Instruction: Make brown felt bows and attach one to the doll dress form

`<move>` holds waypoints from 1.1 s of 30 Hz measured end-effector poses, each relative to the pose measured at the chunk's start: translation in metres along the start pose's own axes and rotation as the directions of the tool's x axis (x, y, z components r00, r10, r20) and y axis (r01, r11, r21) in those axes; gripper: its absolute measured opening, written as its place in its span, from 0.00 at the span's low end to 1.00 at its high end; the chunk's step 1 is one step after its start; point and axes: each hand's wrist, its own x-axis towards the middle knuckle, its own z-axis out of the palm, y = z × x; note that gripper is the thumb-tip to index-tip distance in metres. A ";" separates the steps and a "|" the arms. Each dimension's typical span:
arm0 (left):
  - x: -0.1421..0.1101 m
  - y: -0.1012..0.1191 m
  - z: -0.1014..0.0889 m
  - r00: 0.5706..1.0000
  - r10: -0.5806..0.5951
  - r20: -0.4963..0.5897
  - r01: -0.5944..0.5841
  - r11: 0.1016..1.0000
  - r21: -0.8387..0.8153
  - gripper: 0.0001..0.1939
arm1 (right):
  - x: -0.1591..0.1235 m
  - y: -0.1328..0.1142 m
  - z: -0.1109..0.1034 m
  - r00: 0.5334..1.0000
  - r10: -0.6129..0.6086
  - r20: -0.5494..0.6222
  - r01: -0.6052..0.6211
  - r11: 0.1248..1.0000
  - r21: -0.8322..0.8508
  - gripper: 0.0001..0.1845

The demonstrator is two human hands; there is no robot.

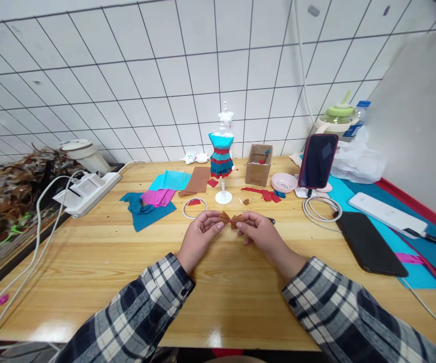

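Observation:
Between my two hands is a small brown bow (224, 218) of crinkled paper or cloth, with a bit of red at its middle. The fingers and thumb of my left hand (202, 232) pinch its left wing. My right hand (260, 233) pinches the right wing in the same way. Just beyond them stands a miniature dress form (223, 196) on a round white base, dressed in a tiered dress (222, 156) of light blue, red and dark teal. A white ring (184, 207) lies close to my left hand, and a dark-tipped tool (272, 221) shows partly behind my right.
Light blue (170, 180), magenta (159, 197), brown (199, 180) and teal sheets lie left of the dress form. Rightward are a cardboard box (258, 171), a pink bowl (284, 182), red scraps (266, 194), an upright phone (318, 161) and a black phone (371, 244). A power strip (92, 194) sits at left.

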 end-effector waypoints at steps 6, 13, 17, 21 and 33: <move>0.002 -0.001 -0.001 1.000 0.015 -0.010 -0.014 0.987 0.159 0.13 | -0.004 -0.002 0.000 0.998 -0.045 0.051 0.050 0.994 -0.094 0.15; 0.000 -0.004 0.000 0.999 0.031 -0.011 -0.028 0.978 0.206 0.13 | -0.005 -0.003 0.004 0.998 -0.041 0.040 0.045 0.995 -0.088 0.16; 0.003 -0.008 -0.005 0.994 0.110 0.010 -0.110 0.973 0.204 0.14 | -0.002 -0.002 0.001 0.998 -0.055 -0.026 0.053 0.998 -0.045 0.16; 0.034 -0.016 -0.016 0.960 0.241 -0.141 -0.182 0.923 0.338 0.17 | 0.004 -0.002 -0.007 0.986 -0.126 -0.112 0.120 0.991 -0.056 0.18; 0.131 -0.034 0.016 0.951 0.271 -0.152 -0.156 0.840 0.519 0.21 | 0.036 0.005 -0.017 0.922 -0.316 -0.225 0.305 0.949 -0.080 0.13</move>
